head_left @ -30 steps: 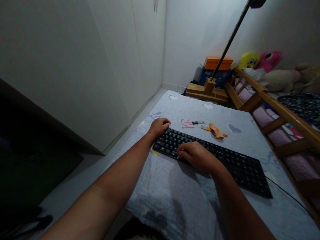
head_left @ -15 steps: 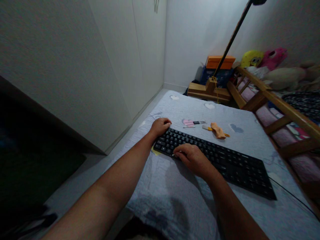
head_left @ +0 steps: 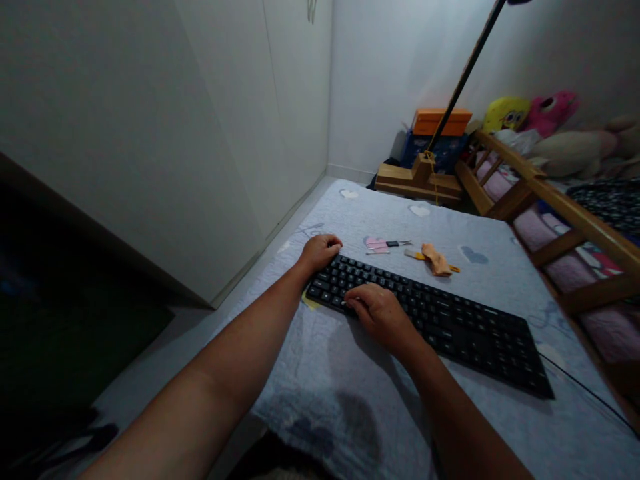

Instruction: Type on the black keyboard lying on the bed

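Observation:
A black keyboard (head_left: 470, 333) lies slanted across the heart-patterned cloth (head_left: 320, 360). At its far left corner, my left hand (head_left: 320, 252) curls its fingers round the edge and holds it. My right hand (head_left: 377, 310) is over the lower left keys, its thumb and fingertips pinched together. A small white tip shows at the pinch, looking like the end of a cotton swab (head_left: 344, 303); the rest is hidden by the fingers. Beyond the keyboard lie thin swab-like sticks (head_left: 378, 253), a slim tool with a black grip (head_left: 393, 244), and a yellow-handled brush (head_left: 414, 255) under an orange cloth (head_left: 436, 260).
A white wardrobe (head_left: 240, 133) stands along the left. On the right runs a wooden bed rail (head_left: 575, 207) with plush toys behind it. At the back are a wooden stand (head_left: 420, 175) with a dark pole and an orange box (head_left: 441, 122). A cable (head_left: 585, 387) leaves the keyboard's right end.
My right hand has shifted very slightly up and left over the lower left keys. My left hand keeps its place at the keyboard's corner.

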The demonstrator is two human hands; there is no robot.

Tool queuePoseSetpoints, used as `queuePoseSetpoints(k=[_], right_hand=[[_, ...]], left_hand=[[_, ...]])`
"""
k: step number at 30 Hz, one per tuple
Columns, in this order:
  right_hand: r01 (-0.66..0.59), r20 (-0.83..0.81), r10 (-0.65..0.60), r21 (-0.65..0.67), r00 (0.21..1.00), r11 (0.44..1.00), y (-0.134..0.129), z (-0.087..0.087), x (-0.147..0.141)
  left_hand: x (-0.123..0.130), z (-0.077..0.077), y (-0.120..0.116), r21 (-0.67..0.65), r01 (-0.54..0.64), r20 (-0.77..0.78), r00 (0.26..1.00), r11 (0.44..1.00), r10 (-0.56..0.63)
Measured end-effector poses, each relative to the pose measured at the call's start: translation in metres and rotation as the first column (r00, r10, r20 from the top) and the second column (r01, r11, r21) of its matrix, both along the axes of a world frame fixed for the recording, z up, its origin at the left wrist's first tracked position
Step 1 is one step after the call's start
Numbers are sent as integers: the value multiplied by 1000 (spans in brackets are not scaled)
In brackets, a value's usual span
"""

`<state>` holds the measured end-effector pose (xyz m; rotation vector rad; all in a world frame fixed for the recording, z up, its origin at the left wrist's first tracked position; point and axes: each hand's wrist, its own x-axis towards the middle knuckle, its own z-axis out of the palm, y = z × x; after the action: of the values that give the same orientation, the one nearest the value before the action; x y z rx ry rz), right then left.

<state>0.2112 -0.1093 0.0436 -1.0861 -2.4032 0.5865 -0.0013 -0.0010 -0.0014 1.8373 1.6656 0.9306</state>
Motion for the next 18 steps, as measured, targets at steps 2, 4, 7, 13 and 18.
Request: queuePoseSetpoints(k=[2, 4, 7, 13, 18], right_hand=[[13, 6, -13, 5, 1000, 1000, 1, -1, 0], [24, 7, -24, 8, 1000, 1000, 1, -2, 0], [47, -14, -47, 18, 999, 999, 2, -5, 0], [15, -21, -14, 19, 1000, 1000, 1, -6, 0], [-20, -5, 20, 15, 1000, 1000, -1, -2, 0]], left_hand=[[0, 0, 0, -3, -1, -1, 1000, 1000, 1], [0, -1, 1, -5, -4, -2, 1000, 1000, 4], [0, -1, 1, 1, -4, 0, 1000, 1000, 4], [0, -1, 1, 6, -4, 6, 1000, 1000, 4], [1, 0, 0, -2, -6, -7, 1000, 1000, 6]])
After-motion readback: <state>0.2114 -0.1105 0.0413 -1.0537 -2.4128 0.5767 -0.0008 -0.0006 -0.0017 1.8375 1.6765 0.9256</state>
